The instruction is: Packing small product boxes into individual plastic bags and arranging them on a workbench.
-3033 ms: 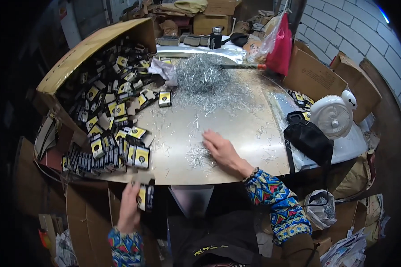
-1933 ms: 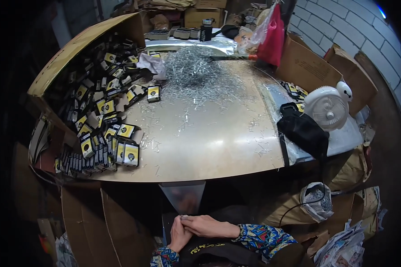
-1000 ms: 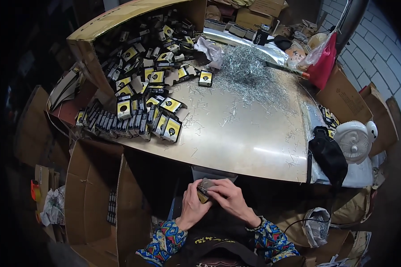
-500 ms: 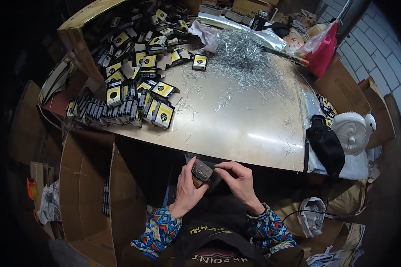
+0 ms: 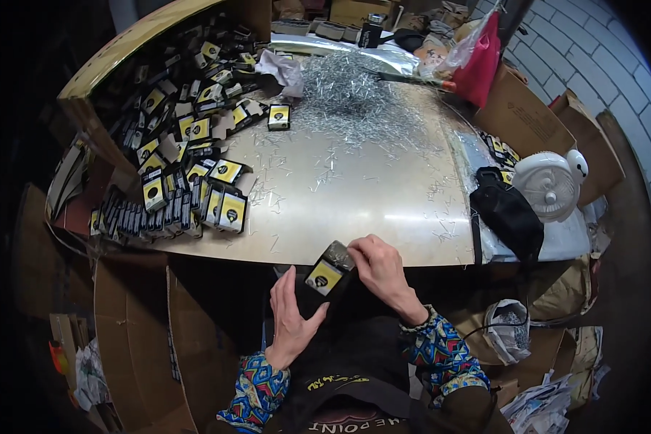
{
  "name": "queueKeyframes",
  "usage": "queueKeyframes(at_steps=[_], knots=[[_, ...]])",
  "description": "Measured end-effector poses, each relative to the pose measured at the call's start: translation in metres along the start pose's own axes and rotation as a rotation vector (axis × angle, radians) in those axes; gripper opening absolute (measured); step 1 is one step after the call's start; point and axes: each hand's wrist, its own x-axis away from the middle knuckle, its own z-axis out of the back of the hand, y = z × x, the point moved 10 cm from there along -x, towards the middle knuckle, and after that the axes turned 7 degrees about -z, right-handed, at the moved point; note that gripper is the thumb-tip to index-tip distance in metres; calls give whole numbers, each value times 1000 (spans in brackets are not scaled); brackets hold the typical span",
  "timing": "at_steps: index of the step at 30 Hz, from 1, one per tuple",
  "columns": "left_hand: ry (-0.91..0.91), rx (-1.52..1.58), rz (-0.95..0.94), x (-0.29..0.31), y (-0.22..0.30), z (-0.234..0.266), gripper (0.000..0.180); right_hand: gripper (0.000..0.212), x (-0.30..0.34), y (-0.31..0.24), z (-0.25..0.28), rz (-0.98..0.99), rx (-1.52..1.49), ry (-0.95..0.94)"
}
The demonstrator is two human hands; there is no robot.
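Over the near edge of the table, a small black and yellow cardboard box (image 5: 324,278) hangs tilted. A dull grey piece (image 5: 337,254) shows at its upper end; whether it is a flap or something else I cannot make out. My right hand (image 5: 380,271) pinches that upper end between thumb and fingertips. Just left of the box, my left hand (image 5: 293,318) is open, thumb and fingers apart, with nothing between them. On the table lies a heap of thin shiny metal pins (image 5: 347,87), with loose ones scattered toward me.
Many similar boxes (image 5: 199,129) pile up at the left, several standing in a row (image 5: 152,217) along the front. At the right are a black bag (image 5: 510,217) and a white fan (image 5: 546,186). An open carton (image 5: 130,325) stands below left, a pin-filled bag (image 5: 508,333) below right.
My left hand has let go of the box and spread its fingers. My right hand now holds the box, turned so its yellow face shows, slightly higher. The whole view has shifted.
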Motion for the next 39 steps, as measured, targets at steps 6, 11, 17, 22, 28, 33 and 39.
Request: queueKeyframes(at_steps=[6,11,17,22,28,33,39], knots=[[22,45,-50,-13,11,1,87,6,-8,4,2,28,-56,-99],[10,25,-67,-22,20,4,88,7,-12,-21,6,113,-233,-214],[22,-15,-94,-31,28,0,90,8,-20,-4,1,109,-14,-103],[26,0,10,-38,19,-2,79,14,-8,-23,-7,112,-246,-280],[72,94,52,-36,15,3,70,25,8,-51,-3,416,-135,-203],[103,101,47,-32,9,8,71,25,10,-50,-5,335,-163,-200],[113,106,51,-29,10,15,75,30,17,-51,-14,395,-246,-303]])
